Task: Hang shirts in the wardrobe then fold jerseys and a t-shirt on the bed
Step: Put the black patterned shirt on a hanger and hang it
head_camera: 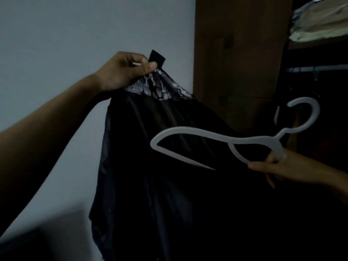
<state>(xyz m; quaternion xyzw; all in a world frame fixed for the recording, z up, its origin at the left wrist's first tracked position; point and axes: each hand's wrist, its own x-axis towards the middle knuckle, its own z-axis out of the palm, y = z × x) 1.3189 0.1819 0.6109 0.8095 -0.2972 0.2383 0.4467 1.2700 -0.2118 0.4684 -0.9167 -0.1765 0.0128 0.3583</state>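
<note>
A dark shirt (169,166) hangs across the middle of the view, filling the space between a bare wall (75,31) on the left and a brown wardrobe panel (239,53). A white hanger (216,137) crosses in front of the shirt, below a clothes rail (320,68) at right.
</note>
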